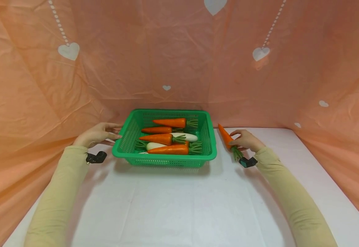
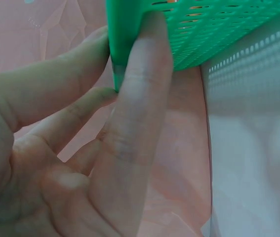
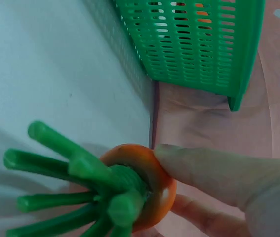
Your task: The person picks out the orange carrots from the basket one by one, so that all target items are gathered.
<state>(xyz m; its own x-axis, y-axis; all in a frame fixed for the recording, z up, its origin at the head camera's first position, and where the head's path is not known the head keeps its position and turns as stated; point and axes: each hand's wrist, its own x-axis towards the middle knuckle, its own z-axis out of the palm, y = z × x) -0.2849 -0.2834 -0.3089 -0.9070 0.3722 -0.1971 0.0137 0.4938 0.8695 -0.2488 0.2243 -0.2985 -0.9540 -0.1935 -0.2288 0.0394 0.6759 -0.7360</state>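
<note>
A green plastic basket (image 1: 166,157) stands on the white table, holding several carrots (image 1: 160,139) and white radishes (image 1: 191,137). My left hand (image 1: 97,133) is at its left side; in the left wrist view the thumb and forefinger (image 2: 140,98) pinch the basket's rim (image 2: 122,44). To the right of the basket, my right hand (image 1: 245,140) grips a single carrot (image 1: 224,134) near its thick end. The carrot's tip points away toward the back, and its green stalks (image 3: 56,197) face the right wrist camera. Thumb and fingers sit at the carrot's side, the far fingertips partly hidden behind it.
A peach-coloured cloth (image 1: 179,68) with white hearts hangs behind the table and along both sides. The white tabletop (image 1: 173,206) stretches in front of the basket. A small black camera (image 1: 96,157) is strapped at the left wrist, another (image 1: 248,162) at the right.
</note>
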